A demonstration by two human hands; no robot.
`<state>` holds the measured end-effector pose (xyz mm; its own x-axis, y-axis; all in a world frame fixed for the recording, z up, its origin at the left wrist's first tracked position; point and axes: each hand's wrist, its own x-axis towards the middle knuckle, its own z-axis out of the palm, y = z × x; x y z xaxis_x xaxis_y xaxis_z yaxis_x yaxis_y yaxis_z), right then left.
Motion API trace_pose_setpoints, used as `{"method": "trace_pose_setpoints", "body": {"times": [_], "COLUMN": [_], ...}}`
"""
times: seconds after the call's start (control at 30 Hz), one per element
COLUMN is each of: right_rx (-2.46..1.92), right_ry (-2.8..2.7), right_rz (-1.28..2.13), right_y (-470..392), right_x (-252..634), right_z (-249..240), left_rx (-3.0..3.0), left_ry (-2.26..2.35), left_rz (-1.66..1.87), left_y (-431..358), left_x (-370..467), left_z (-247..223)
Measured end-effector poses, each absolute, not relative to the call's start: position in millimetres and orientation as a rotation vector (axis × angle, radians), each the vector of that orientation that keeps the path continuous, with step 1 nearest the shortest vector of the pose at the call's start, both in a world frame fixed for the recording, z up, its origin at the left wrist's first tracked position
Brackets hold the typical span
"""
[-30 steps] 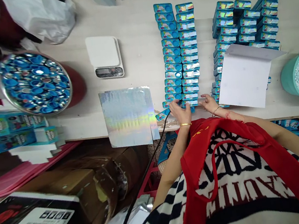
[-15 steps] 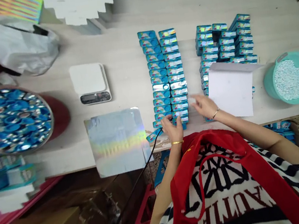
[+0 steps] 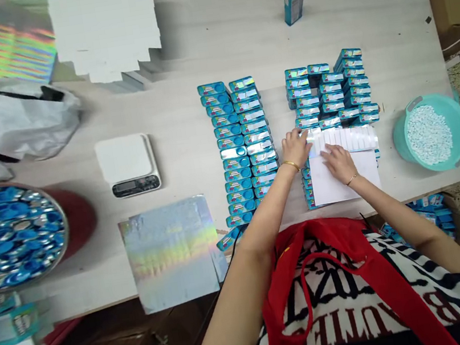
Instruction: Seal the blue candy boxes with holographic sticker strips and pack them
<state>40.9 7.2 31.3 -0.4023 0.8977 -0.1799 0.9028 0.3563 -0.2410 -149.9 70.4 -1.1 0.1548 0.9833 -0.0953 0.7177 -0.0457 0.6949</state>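
Observation:
A white label sheet lies over the right-hand group of small blue boxes. Its upper part is a shiny strip marked with pale label shapes. At the strip's upper left corner, the fingers of my left hand are closed on the sheet's edge. My right hand rests on the sheet with its fingers apart. Two long columns of blue boxes stand to the left of my left forearm, which covers their near right end. One blue box lies tilted at the near end.
Right of the sheet stands a turquoise bucket of small white pieces. A white scale, a silvery sheet and a red tub of blue and silver pieces are on the left. One blue box stands farther back.
My left hand has left the near end of the columns and moved right to the sheet. My right hand has gone from beside the columns onto the sheet. The raised flap now lies flatter.

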Motion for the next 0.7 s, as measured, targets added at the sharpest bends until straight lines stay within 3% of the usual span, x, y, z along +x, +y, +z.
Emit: {"method": "trace_pose_setpoints", "body": {"times": [0.27, 0.5, 0.7], "right_rx": [1.971, 1.858, 1.896], "right_ry": [2.578, 2.487, 2.433], "right_rz": [-0.514, -0.887, -0.915], "right_y": [46, 83, 84], "right_x": [31, 6, -2], "right_z": [33, 33, 35], "left_rx": [1.939, 2.054, 2.054], "left_ry": [1.571, 1.490, 1.473], "left_rz": [0.546, 0.433, 0.542], "left_y": [64, 65, 49], "left_x": [-148, -176, -179], "left_z": [12, 19, 23]}}
